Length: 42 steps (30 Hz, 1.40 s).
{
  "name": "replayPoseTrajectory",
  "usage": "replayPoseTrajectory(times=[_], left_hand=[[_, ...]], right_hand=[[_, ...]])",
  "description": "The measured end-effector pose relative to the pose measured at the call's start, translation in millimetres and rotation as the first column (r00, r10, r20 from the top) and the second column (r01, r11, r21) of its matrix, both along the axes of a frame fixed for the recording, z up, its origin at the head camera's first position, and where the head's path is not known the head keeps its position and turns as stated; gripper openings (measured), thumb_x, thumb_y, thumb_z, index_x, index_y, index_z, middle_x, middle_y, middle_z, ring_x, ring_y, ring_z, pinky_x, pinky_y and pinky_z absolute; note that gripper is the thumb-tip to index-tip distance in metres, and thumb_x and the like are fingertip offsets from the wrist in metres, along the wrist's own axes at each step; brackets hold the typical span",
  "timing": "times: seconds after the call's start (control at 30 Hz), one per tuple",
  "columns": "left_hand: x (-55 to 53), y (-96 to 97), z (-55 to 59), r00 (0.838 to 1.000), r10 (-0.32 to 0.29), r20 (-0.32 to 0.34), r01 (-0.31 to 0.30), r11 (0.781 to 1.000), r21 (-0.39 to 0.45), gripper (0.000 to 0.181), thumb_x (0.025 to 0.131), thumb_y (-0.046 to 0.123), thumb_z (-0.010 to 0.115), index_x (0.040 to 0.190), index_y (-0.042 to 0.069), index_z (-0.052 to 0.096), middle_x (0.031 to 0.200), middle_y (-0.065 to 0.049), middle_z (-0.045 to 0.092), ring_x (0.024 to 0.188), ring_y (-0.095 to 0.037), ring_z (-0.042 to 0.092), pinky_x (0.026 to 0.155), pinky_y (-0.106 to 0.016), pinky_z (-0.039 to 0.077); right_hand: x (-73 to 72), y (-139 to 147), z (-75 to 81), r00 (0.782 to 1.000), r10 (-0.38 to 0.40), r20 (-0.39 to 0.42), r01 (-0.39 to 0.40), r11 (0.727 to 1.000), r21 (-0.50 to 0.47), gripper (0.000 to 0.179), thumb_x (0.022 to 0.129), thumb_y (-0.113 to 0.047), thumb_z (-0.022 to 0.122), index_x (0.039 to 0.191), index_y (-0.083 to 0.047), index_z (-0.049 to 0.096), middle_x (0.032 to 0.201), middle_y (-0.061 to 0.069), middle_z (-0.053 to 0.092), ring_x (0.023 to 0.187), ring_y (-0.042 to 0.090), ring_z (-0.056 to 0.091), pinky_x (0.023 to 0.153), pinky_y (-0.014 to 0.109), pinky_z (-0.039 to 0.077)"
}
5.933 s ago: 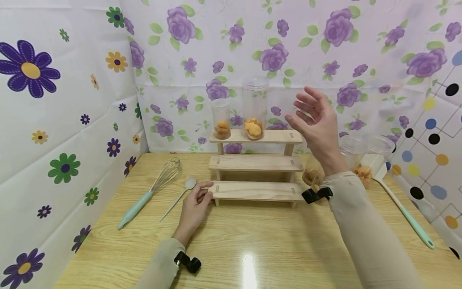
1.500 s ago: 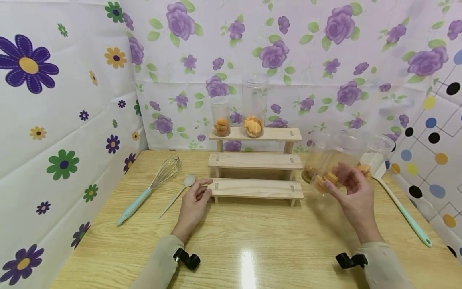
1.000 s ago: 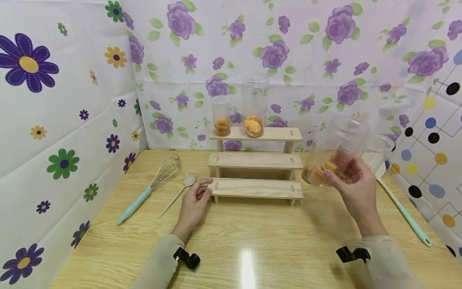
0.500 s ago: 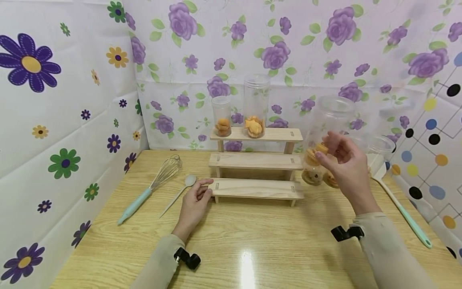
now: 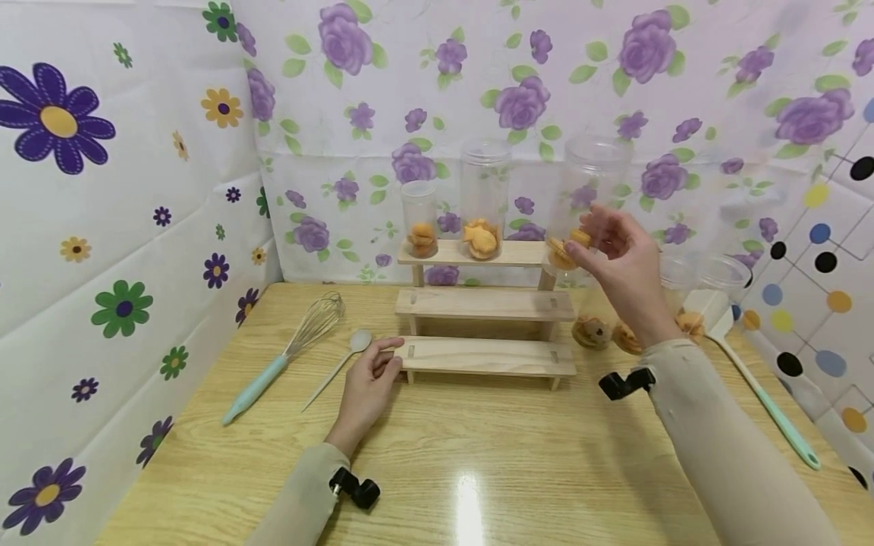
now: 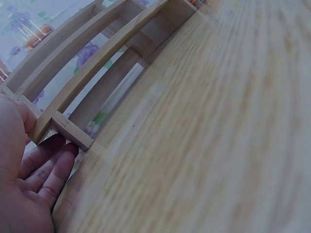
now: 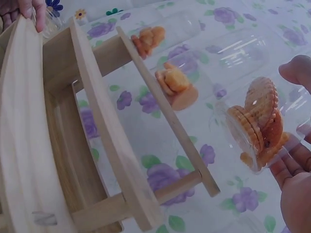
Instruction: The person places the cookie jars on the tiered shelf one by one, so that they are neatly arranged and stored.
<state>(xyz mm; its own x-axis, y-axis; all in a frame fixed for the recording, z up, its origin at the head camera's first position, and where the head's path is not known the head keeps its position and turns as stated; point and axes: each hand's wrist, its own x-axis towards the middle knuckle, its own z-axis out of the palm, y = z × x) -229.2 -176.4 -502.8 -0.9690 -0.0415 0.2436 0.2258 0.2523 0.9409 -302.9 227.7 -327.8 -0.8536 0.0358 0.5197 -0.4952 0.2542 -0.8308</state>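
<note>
Near the left edge of the bench (image 5: 437, 455) lies a whisk (image 5: 273, 368) with a light blue handle, its wires toward the back left corner. Just to the right of it lies a pale spoon (image 5: 358, 343), with its thin handle toward the front edge. Then comes the left hand (image 5: 367, 387); its fingers are bent, and with the thumb it holds the left end of the lowest step (image 5: 488, 356) of a wooden rack (image 5: 483, 305). This rack stands nearer to the back edge than to the front. On its top step (image 5: 522, 254) stand a small jar (image 5: 419, 216) and a taller jar (image 5: 485, 199), both upright, with biscuits at the bottom. Near the right end of this step, a wide clear jar (image 5: 573, 212) with round biscuits is in the air, a little tilted. The right hand (image 5: 624, 258) has its fingers and thumb curved around this wide jar, open only as far as its width. More jars (image 5: 717, 277) stand on the bench, partly hidden by the right arm. Beside them, along the right edge, lies a spatula (image 5: 737, 360) with a green handle.
</note>
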Motion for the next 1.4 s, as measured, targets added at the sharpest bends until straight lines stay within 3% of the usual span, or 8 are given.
replayPoseTrajectory(times=[0.4,0.73,0.97,1.4], left_hand=[[-0.7,0.0,-0.8,1.000,0.008,0.004,-0.008,1.000,-0.010,0.031,0.114,0.015,0.066,0.144,0.020,0.072,0.127,-0.009,0.080,0.121,-0.023,0.074,0.095,-0.019,0.055],[-0.8,-0.2,-0.5,1.000,0.006,-0.003,-0.006,1.000,-0.006,0.031,0.114,0.016,0.066,0.144,0.020,0.072,0.128,-0.009,0.080,0.121,-0.024,0.073,0.094,-0.019,0.055],[-1.3,0.5,-1.2,1.000,0.006,0.000,-0.006,1.000,-0.012,0.031,0.114,0.016,0.067,0.145,0.019,0.072,0.129,-0.009,0.080,0.122,-0.023,0.073,0.096,-0.019,0.055],[-0.3,-0.2,0.9,1.000,0.004,0.003,-0.004,1.000,-0.014,0.031,0.115,0.017,0.066,0.145,0.020,0.071,0.130,-0.008,0.079,0.123,-0.023,0.073,0.096,-0.019,0.055]], right_hand=[[-35.0,-24.0,9.3,0.999,0.029,0.017,-0.028,0.997,-0.077,0.066,0.095,-0.027,0.092,0.153,-0.013,0.064,0.133,-0.002,0.070,0.123,0.024,0.064,0.104,0.020,0.054],[-54.8,-35.1,-2.0,0.999,-0.004,0.040,0.006,0.998,-0.067,0.067,0.096,-0.022,0.092,0.154,-0.005,0.062,0.131,0.004,0.069,0.123,0.027,0.064,0.104,0.023,0.055],[-59.0,-35.6,-10.9,0.996,0.016,0.089,-0.013,0.999,-0.031,0.075,0.100,-0.026,0.088,0.163,-0.006,0.053,0.150,0.022,0.061,0.136,0.031,0.059,0.121,0.042,0.048],[-54.3,-31.2,-10.4,0.993,0.043,0.112,-0.040,0.999,-0.022,0.091,0.099,-0.027,0.088,0.171,-0.006,0.038,0.159,0.024,0.054,0.149,0.034,0.054,0.128,0.045,0.042]])
